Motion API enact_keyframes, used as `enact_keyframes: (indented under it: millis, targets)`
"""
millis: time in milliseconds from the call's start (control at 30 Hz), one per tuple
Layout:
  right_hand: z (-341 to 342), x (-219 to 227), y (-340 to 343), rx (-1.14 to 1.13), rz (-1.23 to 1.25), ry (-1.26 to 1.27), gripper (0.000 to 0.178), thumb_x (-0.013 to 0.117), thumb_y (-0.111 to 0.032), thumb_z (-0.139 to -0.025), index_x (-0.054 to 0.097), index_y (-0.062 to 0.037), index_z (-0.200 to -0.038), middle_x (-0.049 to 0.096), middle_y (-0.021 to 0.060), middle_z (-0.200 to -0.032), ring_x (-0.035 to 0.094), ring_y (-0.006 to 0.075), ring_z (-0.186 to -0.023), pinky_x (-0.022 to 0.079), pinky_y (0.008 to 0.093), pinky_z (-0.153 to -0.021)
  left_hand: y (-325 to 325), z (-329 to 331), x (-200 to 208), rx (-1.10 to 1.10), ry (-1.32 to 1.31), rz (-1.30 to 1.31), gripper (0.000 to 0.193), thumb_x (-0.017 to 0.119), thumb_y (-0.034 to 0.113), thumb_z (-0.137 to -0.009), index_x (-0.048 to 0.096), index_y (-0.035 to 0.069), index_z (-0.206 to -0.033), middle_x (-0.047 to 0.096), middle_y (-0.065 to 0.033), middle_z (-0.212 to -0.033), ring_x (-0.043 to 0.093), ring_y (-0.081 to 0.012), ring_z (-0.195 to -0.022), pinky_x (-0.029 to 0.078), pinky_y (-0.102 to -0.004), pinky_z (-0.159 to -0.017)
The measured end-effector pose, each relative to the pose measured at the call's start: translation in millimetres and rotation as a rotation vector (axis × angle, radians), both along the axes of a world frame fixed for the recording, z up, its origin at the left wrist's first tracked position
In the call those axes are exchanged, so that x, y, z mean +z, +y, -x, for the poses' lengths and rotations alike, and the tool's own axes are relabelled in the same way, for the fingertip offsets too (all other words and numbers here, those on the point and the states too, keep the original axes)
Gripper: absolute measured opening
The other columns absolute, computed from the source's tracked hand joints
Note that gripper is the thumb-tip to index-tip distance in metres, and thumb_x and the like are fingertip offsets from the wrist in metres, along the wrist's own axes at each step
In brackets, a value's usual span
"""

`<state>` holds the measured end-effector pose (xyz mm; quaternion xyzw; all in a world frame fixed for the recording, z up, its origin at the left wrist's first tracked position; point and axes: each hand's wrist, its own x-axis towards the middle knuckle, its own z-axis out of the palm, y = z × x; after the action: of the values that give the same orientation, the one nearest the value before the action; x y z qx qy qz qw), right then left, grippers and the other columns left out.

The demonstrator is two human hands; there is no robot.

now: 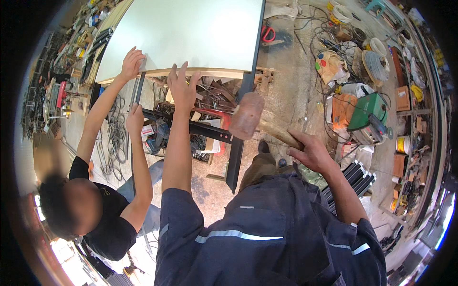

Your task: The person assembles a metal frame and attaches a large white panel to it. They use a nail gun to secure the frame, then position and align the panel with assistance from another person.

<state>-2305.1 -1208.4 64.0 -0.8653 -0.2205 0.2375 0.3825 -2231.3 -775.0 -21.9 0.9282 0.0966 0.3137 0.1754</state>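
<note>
**Me:** Head view, looking down: my left hand (pixel 182 86) lies open, fingers spread, flat against the near edge of the pale board (pixel 191 33) that sits on top of the black metal frame (pixel 238 143). My right hand (pixel 312 152) is closed round the wooden handle of the rubber mallet (pixel 247 116), whose reddish head hangs just below the board's near right corner, not touching it.

**Other:** And your co-worker?

**Me:** To my left, in a black shirt. One of their hands (pixel 131 63) presses on the board's near left edge, the other hand (pixel 135 119) grips a frame bar lower down.

**Other:** So which step are you on?

**Me:** I'd judge we are seating the board on the frame. Both of us steady it, and the mallet is raised for a tap. The thin wood-coloured edge under the board runs along the frame top, but I cannot tell whether it sits flush.

**Other:** What does the next move ask for?

**Me:** As I read it, a short, controlled blow on the board's edge near the right corner, well clear of my spread fingers, with my left palm holding firm so the board does not skid. The floor is crowded with cables (pixel 114 138) and a green machine (pixel 367 112) to the right, so footing needs care.
</note>
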Motion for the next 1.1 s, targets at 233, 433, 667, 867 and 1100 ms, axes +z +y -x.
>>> enact_keyframes:
  millis: [233, 433, 667, 867, 1100]
  targets:
    - [-96, -13, 26, 0.300, 0.120, -0.112, 0.059, 0.074, -0.021, -0.083, 0.058, -0.0099, -0.138, 0.068, 0.0220, -0.106, 0.065, 0.0416, -0.099, 0.051, 0.0466, -0.087, 15, -33, -24, 0.135, 0.040, -0.064, 0.058, 0.075, 0.051, -0.084, 0.068, 0.017, -0.131, 0.049, -0.0247, -0.147, 0.039, -0.0474, -0.133, 0.035, -0.0569, -0.109]
    - [-159, -32, 34, 0.256, 0.140, -0.135, 0.057, 0.076, -0.018, -0.081, 0.060, -0.0090, -0.135, 0.068, 0.0226, -0.099, 0.066, 0.0425, -0.093, 0.052, 0.0445, -0.082, 6, -34, -4, 0.215, 0.175, 0.004, 0.057, 0.077, 0.049, -0.082, 0.069, 0.020, -0.131, 0.049, -0.0185, -0.150, 0.038, -0.0439, -0.134, 0.036, -0.0519, -0.111]
    - [-174, -12, 42, 0.417, 0.123, -0.135, 0.057, 0.077, -0.015, -0.079, 0.061, -0.0085, -0.133, 0.068, 0.0239, -0.102, 0.066, 0.0435, -0.094, 0.052, 0.0447, -0.082, 9, -37, -8, 0.214, 0.111, 0.002, 0.061, 0.079, 0.055, -0.077, 0.071, 0.020, -0.127, 0.052, -0.0171, -0.147, 0.037, -0.0442, -0.133, 0.038, -0.0523, -0.109]
    - [-167, -20, 41, 0.255, 0.114, 0.039, 0.054, 0.078, -0.015, -0.080, 0.062, -0.0071, -0.132, 0.068, 0.0237, -0.104, 0.069, 0.0390, -0.093, 0.053, 0.0423, -0.084, 19, -35, -15, 0.172, 0.127, -0.112, 0.066, 0.075, 0.064, -0.074, 0.072, 0.021, -0.124, 0.056, -0.0196, -0.144, 0.042, -0.0465, -0.134, 0.032, -0.0527, -0.115]
    - [-165, -31, 43, 0.174, 0.168, 0.010, 0.061, 0.075, -0.009, -0.081, 0.056, 0.0043, -0.137, 0.071, 0.0252, -0.112, 0.071, 0.0248, -0.100, 0.053, 0.0344, -0.089, 9, -33, -13, 0.258, 0.101, 0.163, 0.070, 0.075, 0.065, -0.073, 0.070, 0.022, -0.128, 0.048, -0.0139, -0.152, 0.029, -0.0452, -0.142, 0.029, -0.0536, -0.119]
